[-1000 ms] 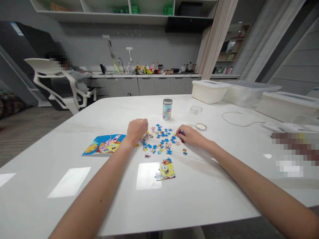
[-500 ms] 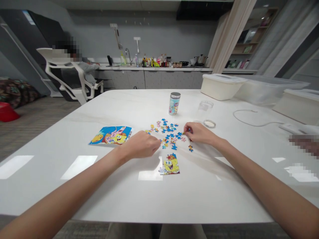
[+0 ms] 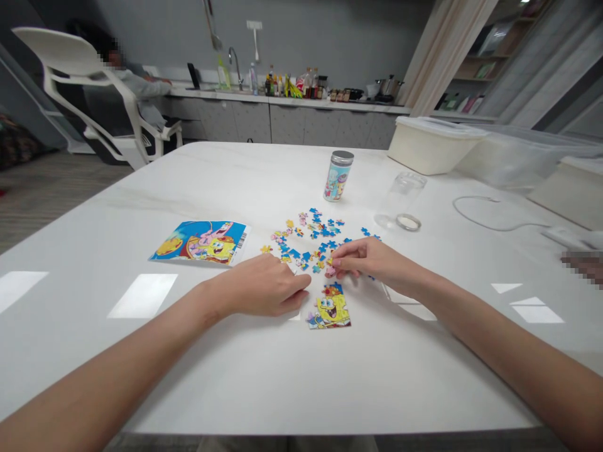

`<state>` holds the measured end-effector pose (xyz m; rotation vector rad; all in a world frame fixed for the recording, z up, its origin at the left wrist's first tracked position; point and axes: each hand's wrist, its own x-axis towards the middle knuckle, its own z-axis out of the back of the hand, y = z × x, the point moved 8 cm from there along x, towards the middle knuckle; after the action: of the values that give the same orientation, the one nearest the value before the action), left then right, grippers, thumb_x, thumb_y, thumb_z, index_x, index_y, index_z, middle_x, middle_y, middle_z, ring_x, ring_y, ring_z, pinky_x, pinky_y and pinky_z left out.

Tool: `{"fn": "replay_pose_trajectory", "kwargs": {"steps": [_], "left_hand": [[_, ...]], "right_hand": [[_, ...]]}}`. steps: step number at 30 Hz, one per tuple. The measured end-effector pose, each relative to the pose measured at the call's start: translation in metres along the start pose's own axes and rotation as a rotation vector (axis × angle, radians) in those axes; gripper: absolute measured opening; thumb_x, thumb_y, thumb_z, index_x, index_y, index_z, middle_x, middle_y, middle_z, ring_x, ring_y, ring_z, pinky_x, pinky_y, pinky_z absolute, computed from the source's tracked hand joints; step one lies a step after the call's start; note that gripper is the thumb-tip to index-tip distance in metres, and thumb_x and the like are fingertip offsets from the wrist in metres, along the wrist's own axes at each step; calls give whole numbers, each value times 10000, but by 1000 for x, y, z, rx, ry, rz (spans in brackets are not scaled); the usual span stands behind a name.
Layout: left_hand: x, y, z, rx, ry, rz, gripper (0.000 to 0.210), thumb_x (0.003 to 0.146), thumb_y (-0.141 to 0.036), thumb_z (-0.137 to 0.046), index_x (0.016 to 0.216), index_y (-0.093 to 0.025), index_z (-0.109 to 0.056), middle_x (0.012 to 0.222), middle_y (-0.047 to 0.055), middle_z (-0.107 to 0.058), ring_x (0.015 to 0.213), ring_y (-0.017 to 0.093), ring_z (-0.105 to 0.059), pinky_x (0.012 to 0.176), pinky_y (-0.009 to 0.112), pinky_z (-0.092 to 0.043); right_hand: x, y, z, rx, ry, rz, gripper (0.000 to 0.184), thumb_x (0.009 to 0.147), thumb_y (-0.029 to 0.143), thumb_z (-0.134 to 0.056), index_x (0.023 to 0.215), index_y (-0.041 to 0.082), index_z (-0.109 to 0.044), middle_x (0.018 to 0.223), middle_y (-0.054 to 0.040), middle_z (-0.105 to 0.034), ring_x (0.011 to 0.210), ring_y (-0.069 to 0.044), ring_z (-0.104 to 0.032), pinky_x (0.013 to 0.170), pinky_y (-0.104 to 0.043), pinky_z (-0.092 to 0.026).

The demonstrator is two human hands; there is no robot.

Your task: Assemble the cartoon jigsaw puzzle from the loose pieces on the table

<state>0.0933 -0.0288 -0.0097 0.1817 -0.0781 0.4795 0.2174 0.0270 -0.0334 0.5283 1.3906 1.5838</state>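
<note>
Pink piece [image 3: 330, 272] clamped in fingers [image 3: 347, 264] of right hand [image 3: 374, 260], now nearer joined section [image 3: 332, 309]; left hand [image 3: 261, 285], grip unclear.

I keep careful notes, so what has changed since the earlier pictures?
The right hand moved from the right edge of the loose pieces toward the joined section; its fingers hold a pink-and-yellow piece, though when taken is unclear. The left hand also came nearer. Joined section, picture sheet and jar stayed put.

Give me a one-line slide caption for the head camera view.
The right hand pinches a puzzle piece near the partly joined puzzle, the left hand close by, loose pieces beyond.
</note>
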Motion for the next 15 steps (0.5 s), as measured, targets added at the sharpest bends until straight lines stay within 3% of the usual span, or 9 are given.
{"fn": "replay_pose_trajectory", "kwargs": {"steps": [15], "left_hand": [[0, -2, -1, -45, -36, -24, 323, 954, -274, -357, 693, -186, -524, 487, -17, -550, 362, 95, -389, 421, 287, -223]], "right_hand": [[-2, 0, -4, 28, 2, -42, 83, 752, 269, -710, 728, 189, -711, 762, -65, -740, 683, -148, -657, 490, -226, -415]]}}
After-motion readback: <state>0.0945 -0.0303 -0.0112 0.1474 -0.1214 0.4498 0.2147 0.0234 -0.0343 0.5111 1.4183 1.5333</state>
